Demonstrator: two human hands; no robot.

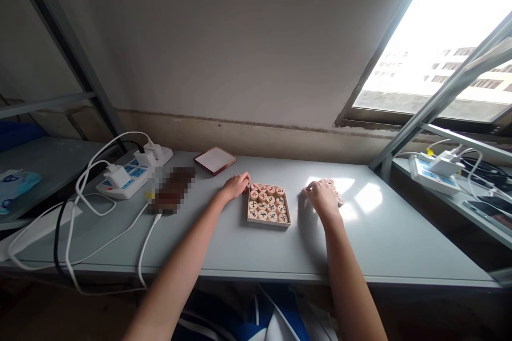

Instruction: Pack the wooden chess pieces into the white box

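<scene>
A shallow square wooden box (269, 223) sits on the desk, filled with rows of round Chinese chess pieces (271, 206) marked in red and black. My left hand (236, 187) is at the box's far left corner, its bent fingers closed against the edge. To the right of the box, my right hand (321, 196) is low over the desk with its fingers curled together; whatever is in them is hidden. More loose chess pieces (332, 186) lie just beyond and beside it, partly covered by that hand.
The box lid (216, 161) lies farther back on the left. A power strip (134, 175) with chargers and looping white cables (76, 234) takes up the desk's left side, beside a blurred-out dark object (171, 192). Another power strip (434, 175) stands on the right-hand desk.
</scene>
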